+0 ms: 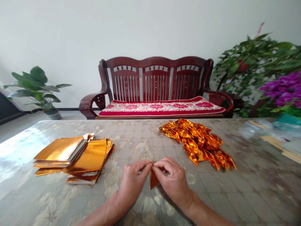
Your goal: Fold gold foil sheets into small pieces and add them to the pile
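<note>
Between my hands, near the middle of the table, is a small folded piece of gold foil paper (pixel 153 179), its lower part hanging down as a narrow triangle. My left hand (pixel 135 175) pinches its top edge between thumb and fingertips. Right beside it, my right hand (pixel 171 176) pinches the same top edge, and the fingertips of both hands almost meet. The fingers cover much of the upper fold. To the left lie stacks of flat gold foil sheets (pixel 91 155). Beyond my right hand is a heap of folded, pointed gold foil pieces (pixel 197 141).
The table (pixel 131 131) has a patterned, shiny cover. Clear plastic bags (pixel 256 128) and flat cardboard pieces (pixel 279 147) lie at the right. Behind stands a dark red wooden bench (pixel 155 84), with a potted plant (pixel 39 88) at left and purple flowers (pixel 284 89) at right.
</note>
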A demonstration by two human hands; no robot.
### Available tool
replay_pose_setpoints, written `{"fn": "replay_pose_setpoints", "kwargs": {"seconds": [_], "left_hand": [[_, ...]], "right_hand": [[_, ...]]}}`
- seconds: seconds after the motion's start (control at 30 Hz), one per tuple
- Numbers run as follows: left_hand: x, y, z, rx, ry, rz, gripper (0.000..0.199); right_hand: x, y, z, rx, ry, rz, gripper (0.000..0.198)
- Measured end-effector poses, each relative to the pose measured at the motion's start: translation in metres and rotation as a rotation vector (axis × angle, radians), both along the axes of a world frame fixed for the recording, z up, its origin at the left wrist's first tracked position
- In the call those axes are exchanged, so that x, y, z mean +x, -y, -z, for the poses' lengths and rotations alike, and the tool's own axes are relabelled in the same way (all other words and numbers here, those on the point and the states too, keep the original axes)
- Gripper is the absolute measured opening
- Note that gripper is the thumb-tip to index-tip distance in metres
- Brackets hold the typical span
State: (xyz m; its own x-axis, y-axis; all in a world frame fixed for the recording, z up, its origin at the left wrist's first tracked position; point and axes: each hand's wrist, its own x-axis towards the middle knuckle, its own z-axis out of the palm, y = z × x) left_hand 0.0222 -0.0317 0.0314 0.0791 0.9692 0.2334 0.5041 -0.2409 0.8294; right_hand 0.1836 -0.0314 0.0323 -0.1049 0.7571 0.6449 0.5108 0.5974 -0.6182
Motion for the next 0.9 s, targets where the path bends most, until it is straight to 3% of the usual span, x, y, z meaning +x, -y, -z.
{"fn": "replay_pose_setpoints", "kwargs": {"seconds": [0.2, 0.43, 0.53, 0.6, 0.73, 0.9], "left_hand": [[0.001, 0.000, 0.000, -0.056, 0.044, -0.026, 0.024], [0.002, 0.000, -0.002, -0.016, 0.022, -0.029, 0.024], [0.000, -0.002, -0.005, -0.008, -0.005, -0.003, 0.024], [-0.002, -0.004, -0.005, -0.020, -0.001, 0.023, 0.023], [-0.001, -0.009, 0.001, -0.135, 0.135, 0.062, 0.025], [0.004, -0.012, 0.006, -0.280, 0.430, 0.038, 0.025]], "right_hand": [[-0.001, -0.001, 0.002, -0.068, -0.041, -0.002, 0.014], [-0.002, -0.001, 0.005, -0.151, -0.058, -0.005, 0.014], [-0.002, -0.002, 0.009, -0.193, -0.077, 0.027, 0.002], [-0.001, -0.003, 0.010, -0.220, -0.089, 0.039, 0.013], [0.000, -0.004, 0.007, -0.331, -0.067, 0.008, 0.002], [0.001, -0.008, 0.007, -0.452, -0.190, -0.007, 0.017]]}}
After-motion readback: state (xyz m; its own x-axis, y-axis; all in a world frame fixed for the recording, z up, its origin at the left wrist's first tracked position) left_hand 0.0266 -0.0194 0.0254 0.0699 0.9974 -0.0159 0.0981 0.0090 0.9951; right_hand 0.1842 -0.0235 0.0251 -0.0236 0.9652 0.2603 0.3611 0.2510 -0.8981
